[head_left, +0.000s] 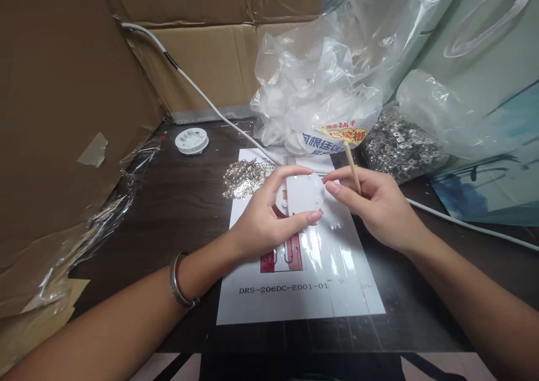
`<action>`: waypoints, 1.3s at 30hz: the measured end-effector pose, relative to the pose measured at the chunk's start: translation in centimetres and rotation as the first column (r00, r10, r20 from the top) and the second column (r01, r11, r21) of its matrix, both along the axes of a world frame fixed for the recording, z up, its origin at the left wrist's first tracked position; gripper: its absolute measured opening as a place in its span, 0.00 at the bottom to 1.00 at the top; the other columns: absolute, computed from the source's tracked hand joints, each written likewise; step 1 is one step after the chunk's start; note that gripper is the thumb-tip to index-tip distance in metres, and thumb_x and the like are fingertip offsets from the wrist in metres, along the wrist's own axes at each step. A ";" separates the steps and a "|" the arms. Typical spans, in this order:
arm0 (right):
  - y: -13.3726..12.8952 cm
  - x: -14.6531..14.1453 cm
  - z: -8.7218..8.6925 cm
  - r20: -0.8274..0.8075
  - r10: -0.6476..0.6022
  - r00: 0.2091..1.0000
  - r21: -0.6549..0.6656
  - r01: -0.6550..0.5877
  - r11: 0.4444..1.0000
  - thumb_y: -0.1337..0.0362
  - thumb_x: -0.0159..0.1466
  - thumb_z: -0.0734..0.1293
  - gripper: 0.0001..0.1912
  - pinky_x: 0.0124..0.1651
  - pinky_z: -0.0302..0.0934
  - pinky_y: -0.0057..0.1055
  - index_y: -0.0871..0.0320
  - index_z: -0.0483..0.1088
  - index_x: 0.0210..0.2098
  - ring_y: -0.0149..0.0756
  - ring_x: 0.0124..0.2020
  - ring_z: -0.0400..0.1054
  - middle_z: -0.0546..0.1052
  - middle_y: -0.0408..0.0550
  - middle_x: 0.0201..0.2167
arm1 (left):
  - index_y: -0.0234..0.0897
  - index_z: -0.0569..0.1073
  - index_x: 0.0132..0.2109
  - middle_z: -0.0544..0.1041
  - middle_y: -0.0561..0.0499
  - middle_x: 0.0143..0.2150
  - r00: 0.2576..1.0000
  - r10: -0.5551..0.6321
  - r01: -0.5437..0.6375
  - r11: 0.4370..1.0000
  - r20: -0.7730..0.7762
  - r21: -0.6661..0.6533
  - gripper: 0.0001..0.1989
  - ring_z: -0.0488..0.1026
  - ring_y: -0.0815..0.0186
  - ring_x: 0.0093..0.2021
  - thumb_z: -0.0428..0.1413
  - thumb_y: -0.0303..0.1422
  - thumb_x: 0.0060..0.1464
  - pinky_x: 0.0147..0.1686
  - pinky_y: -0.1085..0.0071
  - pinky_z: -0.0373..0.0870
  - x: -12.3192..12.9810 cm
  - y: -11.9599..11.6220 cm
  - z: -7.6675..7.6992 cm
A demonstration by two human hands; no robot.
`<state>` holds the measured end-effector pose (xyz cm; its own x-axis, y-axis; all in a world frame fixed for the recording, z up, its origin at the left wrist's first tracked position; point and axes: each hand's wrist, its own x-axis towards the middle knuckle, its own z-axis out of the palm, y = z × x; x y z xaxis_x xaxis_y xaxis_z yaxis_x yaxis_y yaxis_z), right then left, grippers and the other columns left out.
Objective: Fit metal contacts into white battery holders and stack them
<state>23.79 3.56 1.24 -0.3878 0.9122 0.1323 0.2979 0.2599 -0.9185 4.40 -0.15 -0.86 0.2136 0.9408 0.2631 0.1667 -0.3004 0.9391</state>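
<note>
Between its thumb and fingers my left hand grips a round white plastic disc with a raised flat middle. My right hand is at the disc's right edge, its thumb and forefinger close together there. A thin wooden stick rises from the curled fingers of that hand. Whether the right fingertips touch the disc or pinch a small part, I cannot tell. Under both hands lies a printed sheet with a glossy cover. A pile of small shiny metal pieces sits at the sheet's upper left.
A stack of similar white discs stands at the back left. Behind my hands is a clear plastic bag of white parts; a bag of metal pieces lies to its right. A white cable crosses the table. Cardboard walls rise behind and left.
</note>
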 end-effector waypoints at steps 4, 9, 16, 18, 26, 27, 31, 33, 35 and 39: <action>-0.2 -0.7 -0.2 -0.060 0.057 0.997 -0.085 -0.062 0.994 0.56 0.60 0.68 0.12 0.20 0.40 0.24 0.61 0.70 0.31 0.24 0.19 0.44 0.51 0.36 0.17 | 0.47 0.65 0.56 0.71 0.49 0.54 0.997 0.007 -0.002 0.998 -0.078 0.067 0.25 0.70 0.54 0.54 0.62 0.37 0.52 0.53 0.54 0.69 -0.1 0.0 0.3; -0.6 -1.0 -0.1 -0.054 0.072 0.996 0.017 -0.071 0.997 0.58 0.60 0.69 0.12 0.21 0.43 0.24 0.61 0.73 0.26 0.23 0.18 0.47 0.55 0.37 0.16 | 0.45 0.64 0.60 0.66 0.50 0.62 0.989 0.108 -0.084 0.974 -0.105 0.209 0.25 0.62 0.54 0.63 0.57 0.40 0.57 0.61 0.55 0.63 -0.2 0.4 0.5; -0.9 -1.0 -0.1 0.006 0.023 1.000 0.187 -0.023 0.982 0.63 0.61 0.68 0.13 0.21 0.53 0.24 0.59 0.74 0.21 0.25 0.18 0.57 0.66 0.40 0.14 | 0.44 0.71 0.51 0.77 0.49 0.48 0.991 0.129 -0.130 0.981 0.023 0.144 0.15 0.77 0.60 0.45 0.58 0.37 0.57 0.41 0.62 0.77 -0.1 0.4 0.1; -0.8 -1.0 -0.4 0.002 -0.029 1.000 0.281 0.027 0.959 0.65 0.62 0.68 0.10 0.23 0.60 0.25 0.58 0.77 0.25 0.29 0.21 0.65 0.73 0.41 0.18 | 0.46 0.66 0.57 0.75 0.47 0.53 0.991 0.118 -0.124 0.986 0.055 0.111 0.23 0.74 0.57 0.51 0.61 0.37 0.54 0.44 0.61 0.76 -0.1 0.5 0.0; -0.8 -0.4 -0.4 0.011 -0.025 1.000 0.421 0.018 0.907 0.70 0.62 0.65 0.10 0.29 0.68 0.29 0.56 0.78 0.40 0.37 0.34 0.75 0.80 0.48 0.36 | 0.48 0.63 0.60 0.63 0.47 0.64 0.992 0.089 -0.073 0.982 -0.085 0.173 0.32 0.59 0.52 0.65 0.65 0.36 0.48 0.64 0.49 0.55 -0.3 0.8 -0.6; -0.8 -0.4 -0.3 0.018 -0.014 1.000 0.385 0.006 0.923 0.68 0.62 0.66 0.09 0.25 0.66 0.27 0.57 0.77 0.40 0.35 0.30 0.74 0.80 0.48 0.34 | 0.48 0.62 0.61 0.63 0.47 0.64 0.992 0.098 -0.082 0.978 -0.076 0.192 0.34 0.59 0.53 0.65 0.65 0.34 0.49 0.64 0.50 0.57 -0.2 0.7 -0.7; -0.5 -0.8 -0.7 -0.143 -0.014 0.990 0.154 0.036 0.987 0.64 0.59 0.70 0.07 0.17 0.56 0.23 0.59 0.71 0.36 0.27 0.18 0.65 0.78 0.44 0.26 | 0.49 0.56 0.63 0.64 0.46 0.63 0.984 0.106 -0.066 0.962 -0.141 0.264 0.39 0.62 0.52 0.63 0.65 0.32 0.47 0.62 0.51 0.61 0.1 0.5 -0.8; -0.1 -0.9 -1.0 -0.251 -0.043 0.967 0.040 0.055 0.998 0.63 0.59 0.71 0.10 0.15 0.53 0.21 0.58 0.68 0.37 0.24 0.14 0.61 0.76 0.42 0.23 | 0.47 0.57 0.63 0.64 0.45 0.63 0.964 0.159 -0.089 0.949 -0.215 0.303 0.40 0.63 0.50 0.62 0.66 0.35 0.46 0.60 0.51 0.62 -0.4 1.0 -0.2; 0.1 -1.1 -1.0 -0.268 -0.074 0.961 -0.028 0.069 0.997 0.60 0.61 0.70 0.09 0.14 0.50 0.22 0.59 0.69 0.35 0.22 0.12 0.57 0.75 0.42 0.22 | 0.44 0.61 0.61 0.66 0.44 0.61 0.925 0.292 -0.194 0.913 -0.243 0.359 0.39 0.64 0.48 0.61 0.67 0.39 0.43 0.59 0.50 0.63 -1.9 2.1 0.6; -1.3 -1.2 1.2 -0.330 0.054 0.942 -0.089 -0.088 0.992 0.54 0.68 0.59 0.27 0.15 0.53 0.24 0.60 0.64 0.16 0.25 0.13 0.58 0.73 0.48 0.19 | 0.43 0.68 0.53 0.71 0.48 0.53 0.698 0.679 -0.582 0.724 -0.230 0.372 0.31 0.66 0.48 0.56 0.67 0.43 0.42 0.56 0.48 0.63 -8.1 5.6 2.1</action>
